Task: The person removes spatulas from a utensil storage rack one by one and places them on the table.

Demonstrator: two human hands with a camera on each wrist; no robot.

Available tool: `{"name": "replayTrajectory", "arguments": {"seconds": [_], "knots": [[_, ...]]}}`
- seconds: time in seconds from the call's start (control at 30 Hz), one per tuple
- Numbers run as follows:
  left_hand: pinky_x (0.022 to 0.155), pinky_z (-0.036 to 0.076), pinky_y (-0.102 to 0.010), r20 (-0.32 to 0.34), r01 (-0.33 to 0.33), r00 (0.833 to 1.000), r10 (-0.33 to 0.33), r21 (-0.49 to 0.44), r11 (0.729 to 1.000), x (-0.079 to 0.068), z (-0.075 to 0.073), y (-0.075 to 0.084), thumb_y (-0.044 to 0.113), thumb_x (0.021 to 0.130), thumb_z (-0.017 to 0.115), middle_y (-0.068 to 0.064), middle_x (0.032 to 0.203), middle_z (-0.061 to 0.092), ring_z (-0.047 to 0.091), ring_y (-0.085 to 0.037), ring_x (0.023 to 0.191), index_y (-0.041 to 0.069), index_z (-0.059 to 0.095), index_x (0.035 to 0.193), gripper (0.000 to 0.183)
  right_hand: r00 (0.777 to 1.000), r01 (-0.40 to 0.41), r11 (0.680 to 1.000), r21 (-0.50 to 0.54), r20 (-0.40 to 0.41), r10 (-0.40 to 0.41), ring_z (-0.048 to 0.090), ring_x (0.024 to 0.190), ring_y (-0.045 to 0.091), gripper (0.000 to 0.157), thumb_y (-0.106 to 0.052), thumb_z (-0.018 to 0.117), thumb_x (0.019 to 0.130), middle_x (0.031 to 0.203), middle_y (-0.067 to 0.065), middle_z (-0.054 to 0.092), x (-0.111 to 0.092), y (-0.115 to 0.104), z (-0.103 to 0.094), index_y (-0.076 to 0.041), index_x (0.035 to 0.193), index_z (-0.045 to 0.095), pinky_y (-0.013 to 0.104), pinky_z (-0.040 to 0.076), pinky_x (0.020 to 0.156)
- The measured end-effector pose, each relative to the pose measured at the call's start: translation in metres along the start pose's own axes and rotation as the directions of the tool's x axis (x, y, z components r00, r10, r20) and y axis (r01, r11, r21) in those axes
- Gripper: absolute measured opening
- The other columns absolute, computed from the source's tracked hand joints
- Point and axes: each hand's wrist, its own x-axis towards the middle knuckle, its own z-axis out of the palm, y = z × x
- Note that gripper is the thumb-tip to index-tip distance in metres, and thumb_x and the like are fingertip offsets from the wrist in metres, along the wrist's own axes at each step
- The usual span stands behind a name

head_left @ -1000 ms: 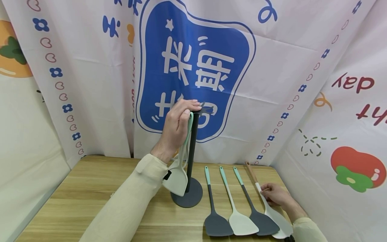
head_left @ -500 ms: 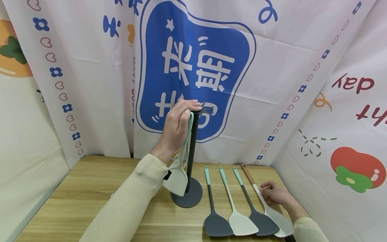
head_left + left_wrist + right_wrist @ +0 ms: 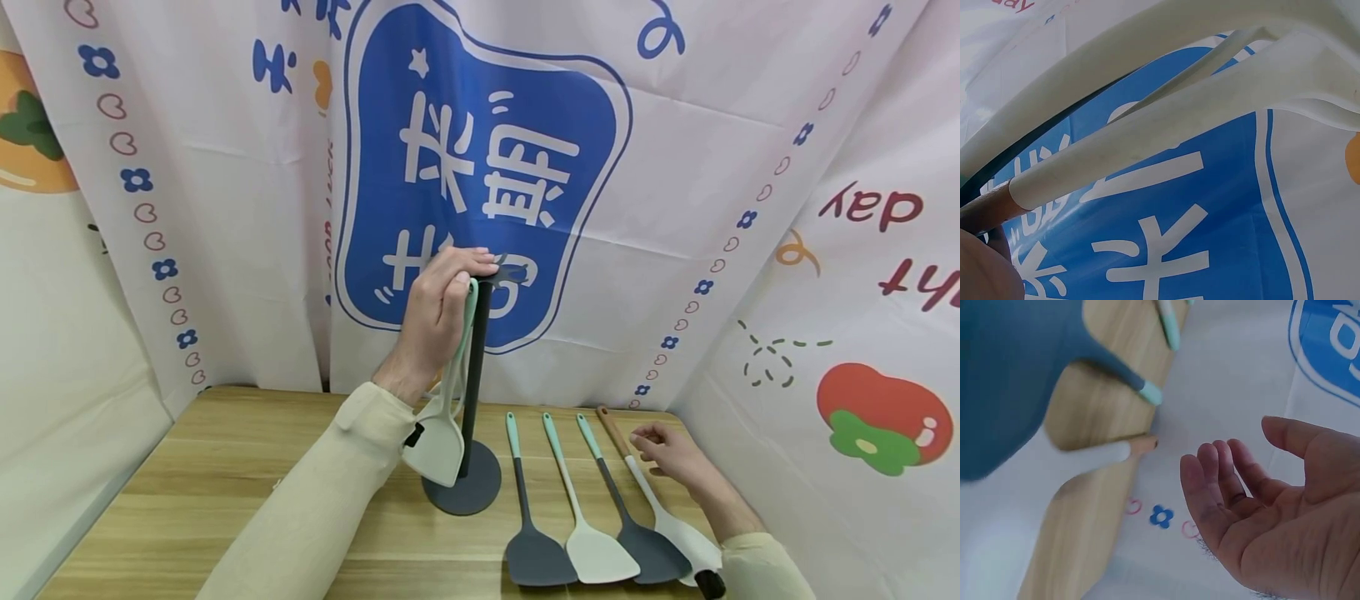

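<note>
Left hand [image 3: 438, 296]: gripping stand [image 3: 474, 392] at top, presumably steadying it.
Right hand [image 3: 671, 454]: hovering near brown-handled spatula [image 3: 675, 531], holding nothing.
Mint-handled row [image 3: 602, 557]: lying spread, likely easing access.

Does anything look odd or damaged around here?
The printed backdrop cloth looks odd: it reads sideways. On the table, the rightmost dark spatula partly covers the brown-handled spatula, so that pair looks untidy. No damage stands out.

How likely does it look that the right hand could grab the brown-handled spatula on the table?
Probably yes: the right hand holds nothing and is close to the brown-handled spatula, with nothing lying across its handle. The dark spatula beside it crowds only its blade.
</note>
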Motion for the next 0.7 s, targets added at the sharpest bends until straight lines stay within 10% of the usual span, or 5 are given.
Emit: {"name": "replayTrajectory", "arguments": {"seconds": [0.7], "knots": [[0.152,0.03,-0.044,0.003,0.002,1.0,-0.002,0.008,1.0,0.0,-0.001,-0.001,0.023,0.117,0.038,-0.016,0.136,0.084,0.075,-0.034,0.146,0.003,0.085,0.125,0.052,0.961,0.255,0.967,0.011,-0.112,-0.252,0.069,0.098,0.013,0.026,-0.017,0.069,0.118,0.124,0.023,0.078,-0.013,-0.106,0.042,0.004,0.132,0.074,0.022,0.057,0.08]]}}
